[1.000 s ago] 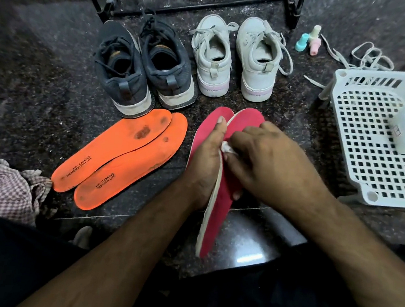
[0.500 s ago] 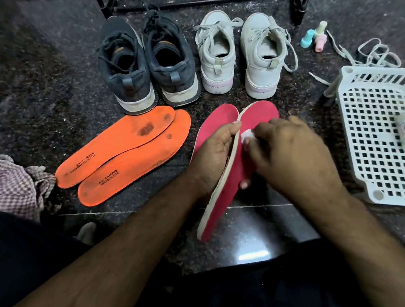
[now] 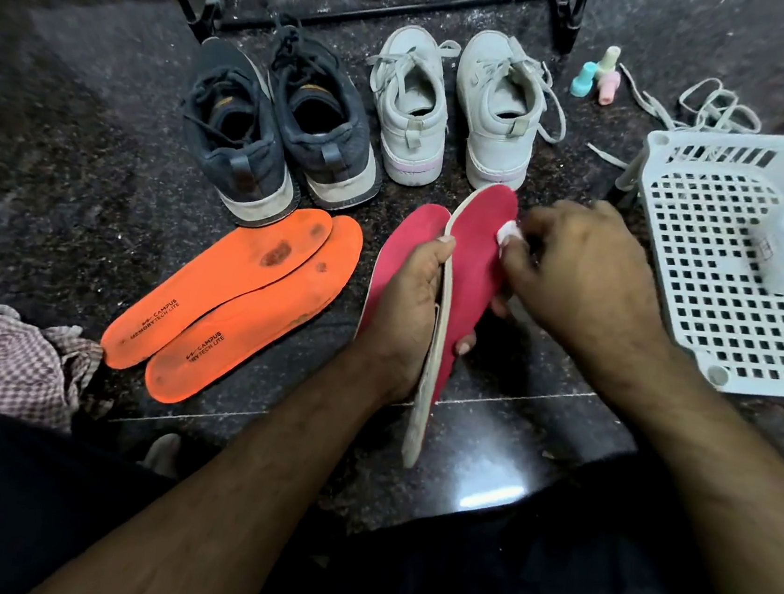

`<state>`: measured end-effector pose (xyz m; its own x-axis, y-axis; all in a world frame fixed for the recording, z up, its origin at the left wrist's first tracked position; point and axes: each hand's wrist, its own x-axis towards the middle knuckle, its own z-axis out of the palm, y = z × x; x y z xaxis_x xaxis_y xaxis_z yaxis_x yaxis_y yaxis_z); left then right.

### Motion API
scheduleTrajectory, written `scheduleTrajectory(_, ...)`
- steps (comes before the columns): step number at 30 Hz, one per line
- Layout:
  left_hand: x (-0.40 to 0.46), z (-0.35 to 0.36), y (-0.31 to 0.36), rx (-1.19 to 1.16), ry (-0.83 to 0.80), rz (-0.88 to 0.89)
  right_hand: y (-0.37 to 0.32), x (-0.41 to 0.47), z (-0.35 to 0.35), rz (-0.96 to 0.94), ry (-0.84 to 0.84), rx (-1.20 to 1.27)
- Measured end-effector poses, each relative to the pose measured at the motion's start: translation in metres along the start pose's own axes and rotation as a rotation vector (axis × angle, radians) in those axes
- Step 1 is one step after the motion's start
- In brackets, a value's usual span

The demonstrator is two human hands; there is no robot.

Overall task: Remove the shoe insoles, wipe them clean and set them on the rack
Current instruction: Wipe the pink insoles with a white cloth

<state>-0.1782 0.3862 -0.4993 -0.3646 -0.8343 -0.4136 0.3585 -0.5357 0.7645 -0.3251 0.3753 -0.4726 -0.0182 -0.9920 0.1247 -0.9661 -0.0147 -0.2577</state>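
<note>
The right hand (image 3: pixel 583 274) pinched a small white wipe (image 3: pixel 507 232) in its fingers (image 3: pixel 513 262), pressed to the toe end of the red insole (image 3: pixel 474 267). The left hand (image 3: pixel 408 308) gripped that insole at mid-length, tilted on edge, its long axis running away from the person. The white rack (image 3: pixel 706 264) lay nearer the right hand, well to that side.
</note>
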Motion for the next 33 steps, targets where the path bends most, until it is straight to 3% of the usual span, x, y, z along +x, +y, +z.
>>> scheduleTrajectory(5, -0.002, 0.004, 0.007, -0.214, 0.029, -0.017, -0.035, -0.031, 0.009, -0.2, -0.123, 0.095)
scheduleTrajectory(12, -0.005, 0.008, 0.01, 0.013, -0.007, -0.072, 0.002, 0.006, 0.004, -0.019, -0.001, 0.057)
scheduleTrajectory(18, -0.006, 0.011, 0.007, -0.118, -0.022, -0.032, -0.006, -0.006, -0.007, -0.112, -0.051, 0.173)
scheduleTrajectory(21, -0.006, 0.009, 0.012, -0.204, -0.008, -0.191, -0.015, -0.021, -0.008, -0.219, -0.151, 0.258)
scheduleTrajectory(24, -0.005, 0.008, 0.013, -0.13, 0.011, -0.229, -0.018, -0.027, 0.002, -0.24, -0.166, 0.185)
scheduleTrajectory(29, -0.001, 0.006, 0.002, 0.07, 0.0, -0.116, 0.004, 0.005, 0.0, -0.027, -0.022, 0.05)
scheduleTrajectory(33, 0.0, 0.002, 0.006, -0.058, 0.025, -0.159, -0.03, -0.018, 0.008, -0.203, -0.114, 0.141)
